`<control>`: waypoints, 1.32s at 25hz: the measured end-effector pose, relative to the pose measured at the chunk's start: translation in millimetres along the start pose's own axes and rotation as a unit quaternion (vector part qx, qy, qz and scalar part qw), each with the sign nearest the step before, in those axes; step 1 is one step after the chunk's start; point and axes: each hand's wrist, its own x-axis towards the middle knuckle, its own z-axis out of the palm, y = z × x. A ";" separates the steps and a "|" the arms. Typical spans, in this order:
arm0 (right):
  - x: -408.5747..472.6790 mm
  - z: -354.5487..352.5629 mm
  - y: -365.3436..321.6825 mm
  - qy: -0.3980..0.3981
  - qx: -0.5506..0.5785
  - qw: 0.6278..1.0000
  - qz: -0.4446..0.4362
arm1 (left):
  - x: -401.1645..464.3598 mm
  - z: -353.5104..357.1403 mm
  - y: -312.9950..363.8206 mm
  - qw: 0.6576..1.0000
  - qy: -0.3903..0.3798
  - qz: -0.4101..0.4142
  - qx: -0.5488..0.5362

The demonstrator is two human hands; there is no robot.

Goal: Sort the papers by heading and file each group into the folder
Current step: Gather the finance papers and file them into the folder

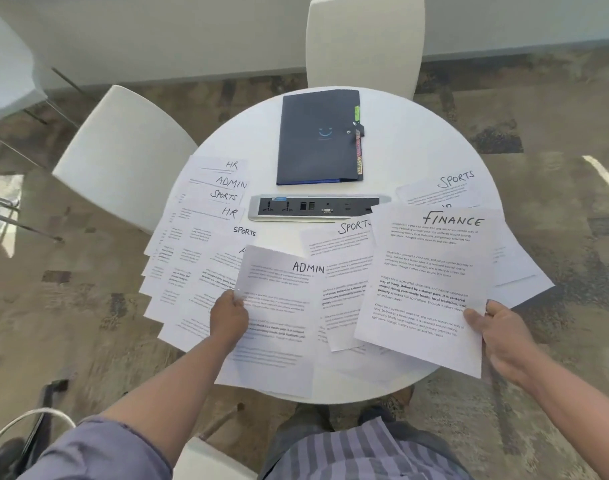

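Sorting stage: left hand [228, 318] grips ADMIN sheet [279, 306], right hand [504, 336] grips FINANCE sheet [424, 271]; next, stack by heading.

The one camera sits on my head, looking forward and steeply down over the round white table [417, 140], close enough that both my forearms reach in from the near edge. Its wide angle bends the far wall [192, 29] and takes in carpet [556, 116] left and right; my lap fills the bottom.
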 end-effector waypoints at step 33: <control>-22.3 23.5 25.0 0.043 0.018 0.999 0.008 | 60.4 -37.7 -25.4 0.966 0.071 0.025 0.246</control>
